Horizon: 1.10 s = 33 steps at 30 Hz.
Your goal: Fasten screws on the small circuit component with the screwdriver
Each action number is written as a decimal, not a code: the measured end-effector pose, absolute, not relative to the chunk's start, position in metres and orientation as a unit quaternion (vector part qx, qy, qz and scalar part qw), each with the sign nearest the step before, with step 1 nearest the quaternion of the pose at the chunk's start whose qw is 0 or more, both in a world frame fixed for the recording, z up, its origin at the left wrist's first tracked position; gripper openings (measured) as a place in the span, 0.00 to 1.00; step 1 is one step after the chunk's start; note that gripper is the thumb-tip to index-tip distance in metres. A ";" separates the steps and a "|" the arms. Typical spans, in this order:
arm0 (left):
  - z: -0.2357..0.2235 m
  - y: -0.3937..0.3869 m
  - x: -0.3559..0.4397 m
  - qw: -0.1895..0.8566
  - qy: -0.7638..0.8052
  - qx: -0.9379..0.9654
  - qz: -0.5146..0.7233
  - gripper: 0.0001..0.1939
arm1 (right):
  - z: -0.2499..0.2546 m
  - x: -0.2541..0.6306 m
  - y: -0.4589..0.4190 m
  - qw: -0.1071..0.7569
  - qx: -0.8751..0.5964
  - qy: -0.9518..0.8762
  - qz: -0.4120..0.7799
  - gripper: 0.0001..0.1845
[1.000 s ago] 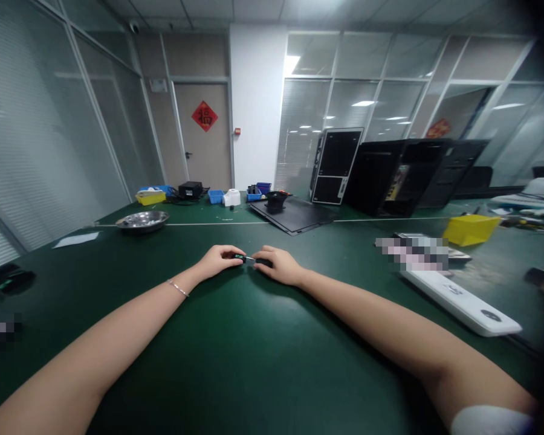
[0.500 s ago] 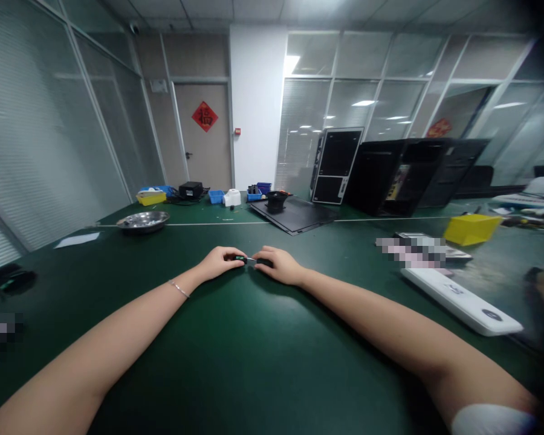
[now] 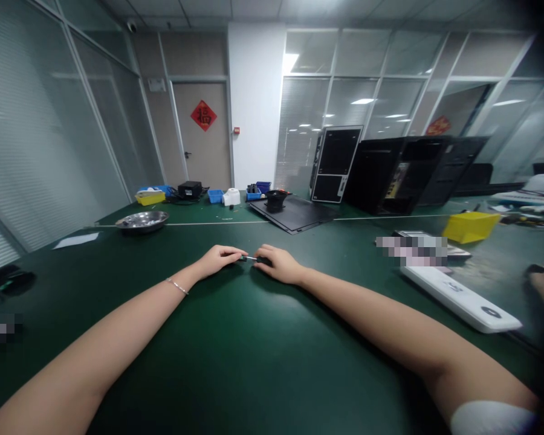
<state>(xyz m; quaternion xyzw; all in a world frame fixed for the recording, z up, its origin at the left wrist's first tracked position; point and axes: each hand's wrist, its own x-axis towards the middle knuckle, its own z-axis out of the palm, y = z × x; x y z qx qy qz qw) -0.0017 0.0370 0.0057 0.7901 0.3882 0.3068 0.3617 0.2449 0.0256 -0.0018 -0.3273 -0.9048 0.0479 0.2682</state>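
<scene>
Near the middle of a dark green workbench (image 3: 254, 362), a small screwdriver (image 3: 249, 258) with a dark handle and a thin metal shaft lies level between the person's two hands. The left hand (image 3: 220, 260) pinches the handle in its fingertips. The right hand (image 3: 277, 264) closes on a small black piece (image 3: 263, 261) at the shaft's far end. The hands are close together, joined by what they hold, and the exact contact between tip and piece is too small to tell. Both forearms rest on the bench, and a thin silver bracelet (image 3: 177, 286) circles the left wrist.

Farther left on the bench sit a steel bowl (image 3: 142, 222) and a white sheet of paper (image 3: 76, 240). To the right lie a long white panel (image 3: 457, 299) and a yellow plastic bin (image 3: 471, 227). Straight ahead, a flat black panel (image 3: 294, 216) carries a round black part (image 3: 276, 200), with small blue bins (image 3: 215, 196) to its left. Black computer cases (image 3: 392, 175) stand beyond it, before glass office partitions (image 3: 362, 90).
</scene>
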 end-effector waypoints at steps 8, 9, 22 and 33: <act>0.008 0.034 0.000 0.354 0.391 0.795 0.299 0.22 | 0.000 0.244 0.024 0.267 -0.320 -0.907 0.049 0.08; 0.008 0.034 0.001 0.350 0.394 0.797 0.295 0.22 | 0.000 0.244 0.024 0.268 -0.319 -0.908 0.049 0.08; 0.008 0.031 0.005 0.250 0.398 0.842 0.263 0.21 | 0.001 0.245 0.024 0.283 -0.309 -0.906 0.055 0.09; 0.012 0.030 0.004 0.281 0.379 0.843 0.257 0.21 | 0.002 0.245 0.023 0.282 -0.292 -0.912 0.061 0.09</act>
